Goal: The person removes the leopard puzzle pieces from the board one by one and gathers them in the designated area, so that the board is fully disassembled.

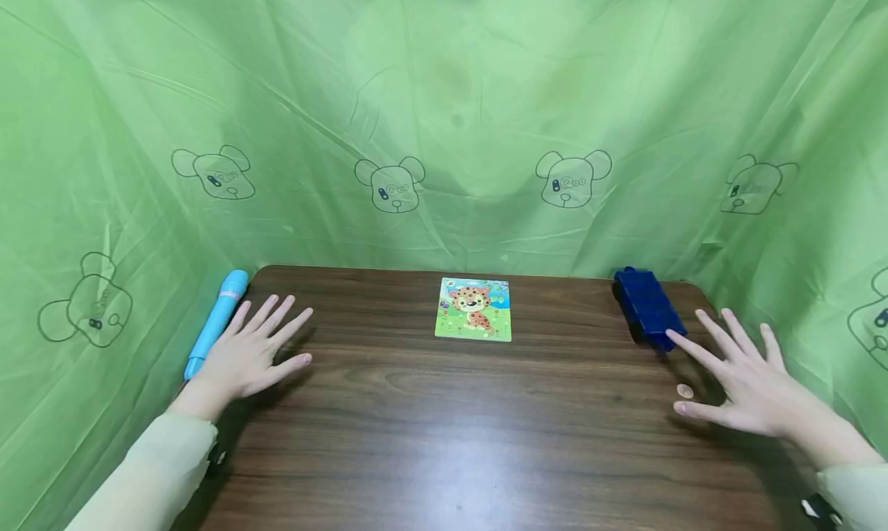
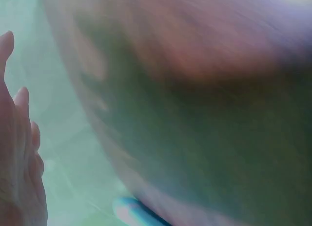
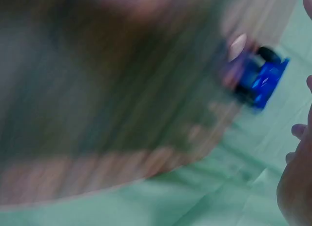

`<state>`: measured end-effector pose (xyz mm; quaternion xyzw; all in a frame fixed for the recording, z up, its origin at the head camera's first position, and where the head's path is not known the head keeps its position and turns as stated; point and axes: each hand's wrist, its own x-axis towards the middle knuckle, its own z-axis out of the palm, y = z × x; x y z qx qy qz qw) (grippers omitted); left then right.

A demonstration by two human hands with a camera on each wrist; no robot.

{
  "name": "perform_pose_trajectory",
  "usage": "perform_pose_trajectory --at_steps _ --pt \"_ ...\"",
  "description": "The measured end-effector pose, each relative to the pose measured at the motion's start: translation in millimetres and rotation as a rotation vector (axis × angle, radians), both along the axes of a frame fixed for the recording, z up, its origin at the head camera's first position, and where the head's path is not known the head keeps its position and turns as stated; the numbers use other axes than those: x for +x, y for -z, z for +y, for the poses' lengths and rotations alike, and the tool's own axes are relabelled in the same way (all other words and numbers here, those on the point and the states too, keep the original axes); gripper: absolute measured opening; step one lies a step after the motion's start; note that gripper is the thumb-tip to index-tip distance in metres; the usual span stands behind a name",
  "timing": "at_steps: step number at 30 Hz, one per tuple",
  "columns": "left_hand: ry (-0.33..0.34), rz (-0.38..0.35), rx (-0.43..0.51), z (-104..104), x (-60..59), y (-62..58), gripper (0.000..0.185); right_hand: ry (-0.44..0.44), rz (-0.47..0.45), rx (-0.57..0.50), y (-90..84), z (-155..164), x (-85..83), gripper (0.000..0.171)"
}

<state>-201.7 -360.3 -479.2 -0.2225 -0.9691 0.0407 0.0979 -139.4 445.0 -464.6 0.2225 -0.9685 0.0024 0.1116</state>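
Wood-grain bench (image 1: pixel 430 423): right hand (image 1: pixel 752 400) right of and nearer than the leopard card (image 1: pixel 474 309), grip wide, fingers spread, small round disc (image 1: pixel 684 391) by its thumb; left hand (image 1: pixel 244 354) to the card's near left, grip also wide. Light-blue tube (image 1: pixel 219 315) left of the card, just beside left hand; dark-blue box (image 1: pixel 648 304) right of the card, can't tell if right index touches. Green curtain (image 1: pixel 479 99) behind card.

Forward and down from the head, the bench (image 1: pixel 416 408) is surveyed; its edges (image 1: pixel 347 271) are shared, closer, by both wrist views.
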Motion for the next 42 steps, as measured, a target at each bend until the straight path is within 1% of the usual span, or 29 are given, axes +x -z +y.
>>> perform_pose_trajectory --at_steps 3,5,8,10,12,13,15,18,19,21,22,24,27,29,31,34,36,39,42 --pt "-0.01 -0.009 -0.001 16 -8.0 -6.5 0.084 -0.007 0.007 -0.022 -5.5 -19 -9.7 0.109" --pt "-0.009 -0.014 -0.006 31 -14.4 -10.4 0.085 -0.02 0.013 -0.043 -8.3 -36 -16.7 0.111" --pt "-0.005 -0.022 -0.008 54 -23.4 -13.3 0.087 -0.041 -0.001 -0.091 -9.3 -64 -26.9 0.113" --pt "-0.009 -0.045 -0.009 71 -28.4 -14.2 0.088 -0.044 -0.033 -0.141 -8.9 -85 -33.5 0.112" --pt "-0.017 -0.087 0.009 88 -32.8 -13.9 0.09 -0.028 -0.089 -0.208 -8.6 -104 -40.3 0.106" --pt "-0.028 -0.126 0.036 97 -34.5 -14.4 0.091 -0.015 -0.113 -0.243 -8.4 -113 -44.4 0.102" --pt "-0.041 -0.217 0.12 114 -37.6 -14.9 0.092 0.019 -0.168 -0.311 -8.5 -129 -52.7 0.097" --pt "-0.064 -0.366 0.304 138 -40.3 -16.8 0.093 0.061 -0.246 -0.403 -6.5 -151 -64.2 0.092" --pt "-0.068 -0.404 0.363 146 -41.1 -17.1 0.093 0.067 -0.266 -0.427 -4.8 -158 -67.9 0.091" --pt "-0.058 -0.44 0.458 160 -43.6 -15.4 0.092 0.075 -0.307 -0.477 -0.2 -171 -74.3 0.09" --pt "-0.054 -0.443 0.489 167 -44.9 -14.0 0.092 0.077 -0.317 -0.501 2.9 -178 -77.2 0.089" --pt "-0.028 -0.424 0.534 180 -48.6 -9.3 0.091 0.078 -0.33 -0.546 9.6 -189 -82.1 0.087" --pt "-0.002 -0.381 0.583 199 -54.7 0.7 0.088 0.08 -0.333 -0.623 19.7 -207 -87.7 0.082" --pt "0.01 -0.366 0.613 211 -57.9 7.4 0.084 0.09 -0.349 -0.683 25.4 -217 -90.5 0.079" --pt "0.016 -0.367 0.639 221 -60.2 13.1 0.081 0.107 -0.402 -0.761 30.5 -228 -93.4 0.076" --pt "0.038 -0.383 0.665 233 -62.1 19.5 0.078 0.147 -0.513 -0.876 35.4 -242 -97.2 0.073" --pt "0.052 -0.393 0.681 239 -64.1 23.9 0.077 0.166 -0.579 -0.929 38.5 -250 -99.8 0.073" --pt "0.065 -0.405 0.691 245 -68.1 31.4 0.076 0.176 -0.61 -0.943 43.8 -261 -104.9 0.074" --pt "0.062 -0.431 0.666 247 -70.9 37.3 0.078 0.19 -0.619 -0.912 49.3 -268 -110.4 0.078"
